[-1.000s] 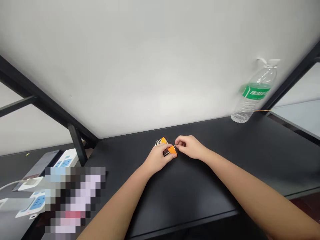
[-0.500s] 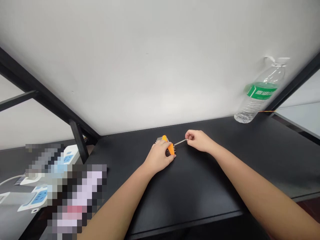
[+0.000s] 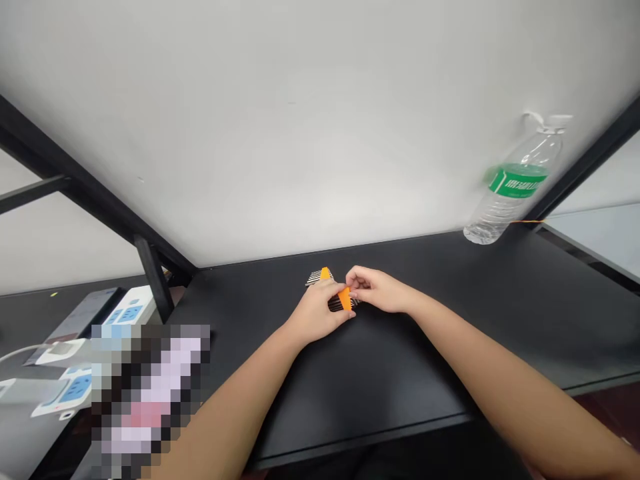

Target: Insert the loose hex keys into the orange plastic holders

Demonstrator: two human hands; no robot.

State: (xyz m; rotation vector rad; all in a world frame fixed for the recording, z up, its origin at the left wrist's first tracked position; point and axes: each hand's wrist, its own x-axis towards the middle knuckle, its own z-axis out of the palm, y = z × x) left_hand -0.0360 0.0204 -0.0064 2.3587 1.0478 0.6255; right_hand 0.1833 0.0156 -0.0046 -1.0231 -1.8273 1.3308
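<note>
Near the middle of the black tabletop is an orange holder (image 3: pixel 346 298) with several thin metal rods running through it. My left hand (image 3: pixel 320 310) is wrapped over the holder from the left, its thumb along the near side. Rod ends fan out past the fingers at the far left. My right hand (image 3: pixel 376 289) is pinched against the holder's right end. The thin metal rod between its fingers is mostly hidden by the hand and the orange part.
A clear plastic bottle (image 3: pixel 517 183) with a green label stands at the back right by the white wall (image 3: pixel 310 153). White power strips (image 3: pixel 75 390) with blue sockets lie at the left, beside a blurred-out item (image 3: pixel 155 393). Black frame bars (image 3: pixel 153 277) border the tabletop.
My right hand has moved left to the holder, and the rod that showed between hand and holder is now mostly out of sight. My left hand keeps its hold.
</note>
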